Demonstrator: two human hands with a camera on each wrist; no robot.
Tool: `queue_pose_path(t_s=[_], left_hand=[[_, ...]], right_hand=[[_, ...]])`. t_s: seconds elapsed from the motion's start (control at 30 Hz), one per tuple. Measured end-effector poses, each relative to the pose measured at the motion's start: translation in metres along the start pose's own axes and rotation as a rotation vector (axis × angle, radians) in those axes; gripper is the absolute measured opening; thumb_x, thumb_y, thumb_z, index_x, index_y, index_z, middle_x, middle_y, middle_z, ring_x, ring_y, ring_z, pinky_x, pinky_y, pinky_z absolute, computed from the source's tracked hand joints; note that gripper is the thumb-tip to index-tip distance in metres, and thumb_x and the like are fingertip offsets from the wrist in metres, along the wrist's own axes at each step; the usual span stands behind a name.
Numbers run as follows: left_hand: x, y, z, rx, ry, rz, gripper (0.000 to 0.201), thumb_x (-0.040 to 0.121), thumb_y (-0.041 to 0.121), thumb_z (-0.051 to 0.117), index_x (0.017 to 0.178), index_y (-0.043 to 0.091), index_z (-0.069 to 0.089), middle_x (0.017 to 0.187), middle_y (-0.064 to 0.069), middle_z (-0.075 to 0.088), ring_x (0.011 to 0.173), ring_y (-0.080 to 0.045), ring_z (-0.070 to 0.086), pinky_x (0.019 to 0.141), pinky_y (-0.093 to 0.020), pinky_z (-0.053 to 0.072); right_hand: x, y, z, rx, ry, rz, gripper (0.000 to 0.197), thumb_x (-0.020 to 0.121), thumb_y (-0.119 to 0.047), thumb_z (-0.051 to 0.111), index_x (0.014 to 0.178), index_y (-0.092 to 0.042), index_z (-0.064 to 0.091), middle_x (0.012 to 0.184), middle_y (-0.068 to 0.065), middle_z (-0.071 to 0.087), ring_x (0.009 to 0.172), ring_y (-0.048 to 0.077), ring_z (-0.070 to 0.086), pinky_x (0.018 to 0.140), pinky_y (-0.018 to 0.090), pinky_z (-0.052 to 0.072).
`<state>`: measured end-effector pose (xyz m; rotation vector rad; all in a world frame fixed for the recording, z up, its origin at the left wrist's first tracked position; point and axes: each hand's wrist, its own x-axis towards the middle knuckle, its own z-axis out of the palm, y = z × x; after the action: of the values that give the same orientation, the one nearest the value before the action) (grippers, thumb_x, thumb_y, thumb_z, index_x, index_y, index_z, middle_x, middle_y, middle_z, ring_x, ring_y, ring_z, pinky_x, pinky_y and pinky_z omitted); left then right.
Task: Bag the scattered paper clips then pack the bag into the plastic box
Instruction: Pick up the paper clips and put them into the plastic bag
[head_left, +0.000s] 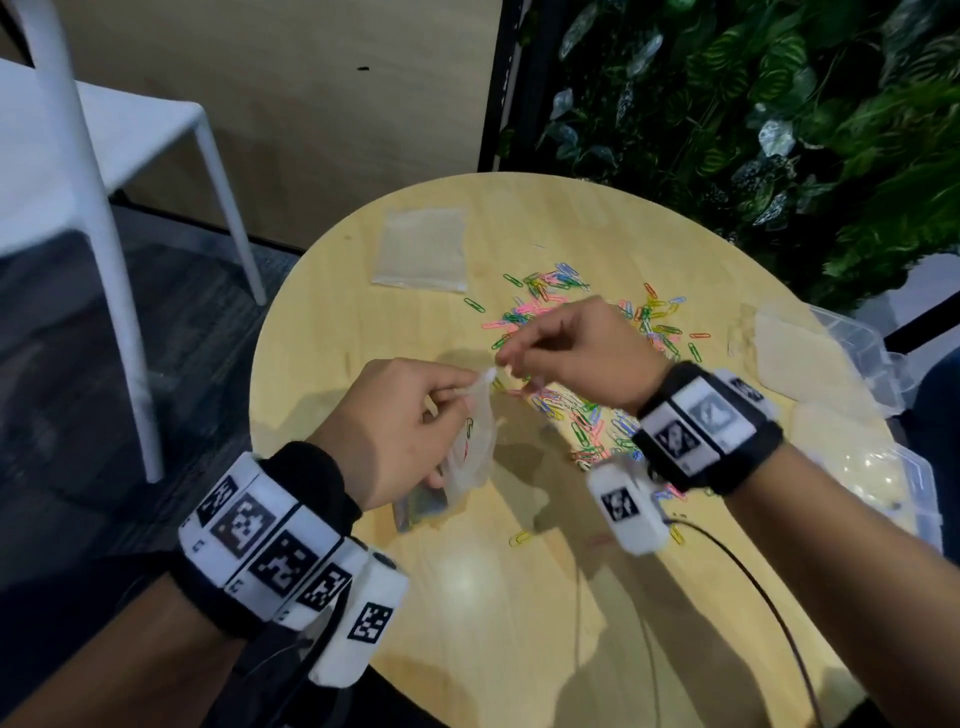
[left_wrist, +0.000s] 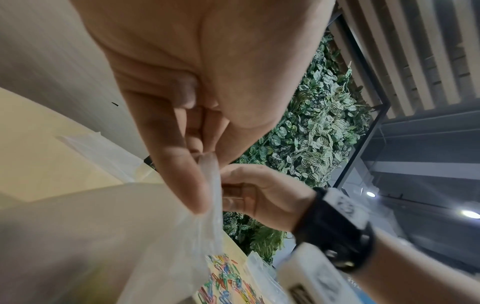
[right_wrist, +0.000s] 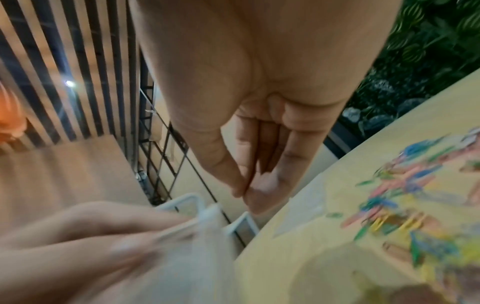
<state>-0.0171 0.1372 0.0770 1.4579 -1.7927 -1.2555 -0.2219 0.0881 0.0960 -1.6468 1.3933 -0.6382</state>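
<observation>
Bag (head_left: 475, 441) — pinched in left hand (head_left: 400, 421)

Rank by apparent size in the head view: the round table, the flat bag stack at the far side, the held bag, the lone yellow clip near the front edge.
1. Round table
2. Flat bag stack
3. Held bag, partly hidden by the left hand and nearer the camera, so its rank against the stack is unsure
4. Yellow clip

A round light-wood table (head_left: 426, 597) carries a spread of coloured wire paper clips (head_left: 566, 312) across its middle toward the right edge. A flat stack of clear plastic bags (head_left: 423, 249) lies near the far edge. At the right edge sits a clear plastic box (head_left: 862, 348) with bags inside. One yellow paper clip (head_left: 519, 538) lies apart, nearer the near edge.
</observation>
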Motion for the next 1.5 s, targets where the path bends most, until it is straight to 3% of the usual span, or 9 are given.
queue_pose_path(t_s=[0.13,0.3,0.63,0.8,0.9,1.07,1.23,1.37,1.5], left_hand=[[-0.001,-0.005,-0.001,-0.031,-0.021,-0.011,0.032,0.097,0.019,0.058,0.129,0.024,0.065,0.083,0.001,0.067,0.047,-0.024,0.069,0.049,-0.019,0.054],[0.0,-0.006,0.002,-0.028,-0.037,0.008,0.034,0.097,0.019,0.057,0.13,0.026,0.064,0.083,0.0,0.066,0.045,-0.022,0.067,0.05,-0.022,0.056],[-0.009,0.005,0.008,-0.012,-0.109,0.109,0.053,0.096,0.014,0.058,0.09,0.066,0.064,0.078,-0.008,0.064,0.046,-0.034,0.061,0.049,-0.044,0.056],[-0.005,0.002,0.019,0.035,-0.103,0.072,0.029,0.095,0.016,0.06,0.119,0.03,0.069,0.077,-0.002,0.065,0.042,-0.03,0.062,0.047,-0.042,0.057],[-0.003,0.002,0.025,0.066,-0.124,0.079,0.028,0.095,0.016,0.061,0.12,0.026,0.07,0.076,-0.001,0.065,0.037,-0.021,0.06,0.046,-0.037,0.056],[0.002,-0.001,0.035,0.037,-0.129,0.01,0.028,0.095,0.019,0.062,0.121,0.025,0.069,0.059,0.013,0.064,0.04,-0.02,0.061,0.047,-0.021,0.05],[0.009,-0.004,0.041,-0.047,-0.104,-0.043,0.026,0.095,0.016,0.062,0.119,0.023,0.071,0.076,0.0,0.067,0.053,-0.032,0.071,0.063,-0.042,0.062],[0.014,0.0,0.043,-0.078,-0.06,-0.032,0.025,0.097,0.014,0.058,0.112,0.031,0.07,0.075,0.0,0.066,0.056,-0.029,0.072,0.064,-0.044,0.063],[0.021,0.005,0.047,-0.113,-0.045,-0.017,0.028,0.097,0.016,0.057,0.106,0.038,0.071,0.066,-0.005,0.072,0.06,-0.03,0.073,0.067,-0.047,0.063]], right_hand=[[0.068,0.028,-0.005,-0.442,0.049,0.002,0.032,0.089,-0.004,0.052,0.112,-0.017,0.071,0.109,0.005,0.072,0.098,0.02,0.068,0.092,0.03,0.051],[0.113,0.041,0.031,-0.888,-0.204,-0.049,0.047,0.101,-0.019,0.035,0.148,-0.011,0.032,0.156,0.012,0.029,0.139,0.027,0.036,0.11,0.031,0.027],[0.062,0.083,0.024,-1.323,-0.324,-0.247,0.057,0.098,-0.044,0.033,0.15,-0.027,0.018,0.158,0.002,0.017,0.141,0.028,0.024,0.108,0.058,0.028],[0.042,0.101,0.005,-1.107,-0.265,-0.266,0.04,0.089,-0.016,0.055,0.129,-0.019,0.052,0.128,0.01,0.053,0.102,0.034,0.058,0.079,0.043,0.052],[0.031,0.096,0.001,-1.103,-0.191,-0.237,0.024,0.085,-0.003,0.052,0.102,-0.012,0.066,0.1,0.009,0.06,0.086,0.03,0.061,0.065,0.032,0.045],[0.011,0.1,-0.012,-0.828,0.065,-0.094,0.027,0.083,-0.001,0.058,0.098,-0.017,0.073,0.093,0.011,0.071,0.084,0.03,0.066,0.077,0.038,0.056],[-0.012,0.083,-0.049,-0.124,0.362,0.086,0.023,0.08,-0.003,0.071,0.1,-0.013,0.074,0.089,0.007,0.074,0.078,0.019,0.072,0.083,0.031,0.058],[-0.036,0.055,-0.05,0.723,0.163,0.248,0.029,0.083,0.008,0.063,0.111,0.004,0.065,0.081,0.016,0.07,0.073,0.025,0.072,0.074,0.025,0.059],[-0.053,0.04,-0.013,0.875,-0.207,0.362,0.022,0.087,0.01,0.056,0.104,0.003,0.066,0.078,0.009,0.073,0.069,0.016,0.072,0.071,0.018,0.059]])
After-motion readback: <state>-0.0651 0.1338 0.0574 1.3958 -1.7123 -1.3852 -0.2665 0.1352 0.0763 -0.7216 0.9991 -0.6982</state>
